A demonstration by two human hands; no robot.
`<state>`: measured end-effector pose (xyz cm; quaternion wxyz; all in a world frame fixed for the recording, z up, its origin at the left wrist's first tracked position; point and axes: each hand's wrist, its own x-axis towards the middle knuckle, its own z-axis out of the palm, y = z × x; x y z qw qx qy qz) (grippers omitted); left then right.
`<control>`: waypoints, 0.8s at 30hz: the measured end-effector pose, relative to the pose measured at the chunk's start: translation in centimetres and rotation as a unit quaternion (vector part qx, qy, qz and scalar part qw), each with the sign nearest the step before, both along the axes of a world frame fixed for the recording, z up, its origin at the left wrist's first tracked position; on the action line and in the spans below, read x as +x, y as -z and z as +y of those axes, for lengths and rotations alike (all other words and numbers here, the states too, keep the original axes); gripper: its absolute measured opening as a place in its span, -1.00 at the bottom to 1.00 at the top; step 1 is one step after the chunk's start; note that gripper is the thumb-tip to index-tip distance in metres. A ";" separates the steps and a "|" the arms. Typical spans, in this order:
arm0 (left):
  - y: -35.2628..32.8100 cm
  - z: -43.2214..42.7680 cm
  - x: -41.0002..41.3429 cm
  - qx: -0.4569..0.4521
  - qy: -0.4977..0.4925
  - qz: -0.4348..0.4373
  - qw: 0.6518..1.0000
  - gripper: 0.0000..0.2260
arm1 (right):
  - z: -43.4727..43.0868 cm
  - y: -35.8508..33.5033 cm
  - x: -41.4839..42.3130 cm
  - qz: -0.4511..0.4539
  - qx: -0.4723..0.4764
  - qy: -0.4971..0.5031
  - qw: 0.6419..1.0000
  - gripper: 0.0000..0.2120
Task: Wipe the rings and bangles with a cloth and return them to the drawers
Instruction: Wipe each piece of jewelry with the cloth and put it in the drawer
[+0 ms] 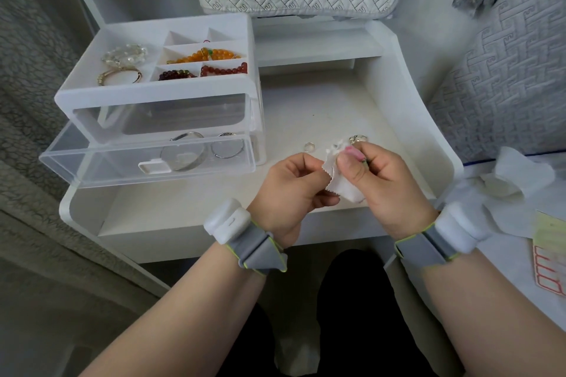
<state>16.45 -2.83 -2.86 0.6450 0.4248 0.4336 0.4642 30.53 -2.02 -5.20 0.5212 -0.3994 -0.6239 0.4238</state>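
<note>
Single head-worn view, aimed forward and steeply down.
The table [337,101] is seen close from above its near edge; the left hand [291,184] and right hand [389,180] are framed at centre, a drawer box [153,95] far left, bedding [505,70] right, with edges bent by the wide lens.

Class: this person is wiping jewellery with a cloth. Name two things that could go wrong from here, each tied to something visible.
1. The left hand and right hand pinch a small piece, mostly hidden in the cloth, near the front edge of the table; it might slip and drop to the floor.
2. A loose ring and a ring cluster lie just beyond the hands; a sweep of the cloth could knock them away.
</note>
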 end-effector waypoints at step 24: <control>-0.3 0.0 -0.9 0.204 0.024 0.178 0.962 -0.90 | -0.1 -1.7 1.1 -0.313 0.231 0.115 0.914 -0.72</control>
